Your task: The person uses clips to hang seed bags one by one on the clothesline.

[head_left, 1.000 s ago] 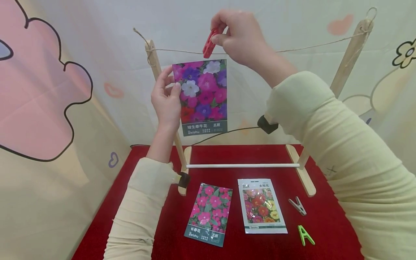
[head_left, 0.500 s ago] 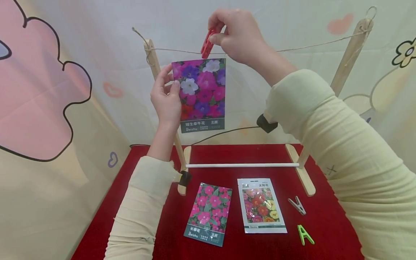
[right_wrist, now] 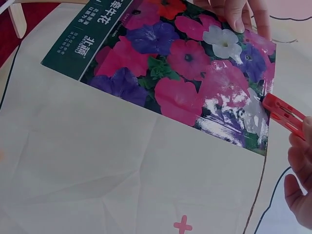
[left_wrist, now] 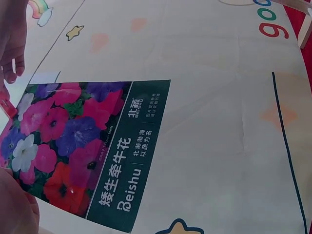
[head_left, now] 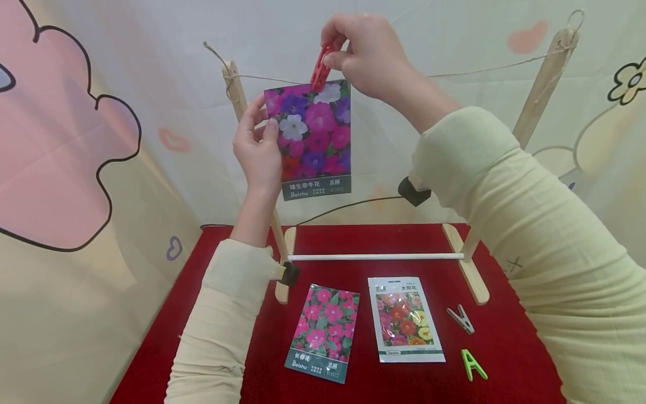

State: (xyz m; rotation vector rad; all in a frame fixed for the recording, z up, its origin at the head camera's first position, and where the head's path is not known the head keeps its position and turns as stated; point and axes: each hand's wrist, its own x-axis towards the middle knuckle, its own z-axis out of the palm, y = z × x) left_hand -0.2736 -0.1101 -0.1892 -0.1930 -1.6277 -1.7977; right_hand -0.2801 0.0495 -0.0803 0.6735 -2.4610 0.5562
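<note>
My left hand (head_left: 258, 151) pinches the left edge of a seed packet (head_left: 315, 143) printed with pink, purple and white flowers. The packet hangs upright, its top edge level with the twine (head_left: 484, 71) strung across a wooden frame. Above it my right hand (head_left: 370, 53) pinches a red clothespin (head_left: 321, 68). The clothespin's tip lies over the packet's top edge. In the right wrist view the clothespin (right_wrist: 285, 113) meets that edge, where the twine (right_wrist: 257, 190) runs on from the corner. In the left wrist view the packet (left_wrist: 73, 146) shows nearly whole, its left edge covered by my fingers.
On the red tabletop (head_left: 414, 387) lie a pink-flower seed packet (head_left: 325, 334) and a white-bordered seed packet (head_left: 406, 320). To their right are a grey clothespin (head_left: 461, 320) and a green clothespin (head_left: 473, 365). A white bar (head_left: 375, 257) joins the frame's wooden feet (head_left: 466, 266).
The flower packet has risen from below the twine to cover part of it. The red clothespin has shifted slightly left and down, and its tip now overlaps the packet's top edge.
</note>
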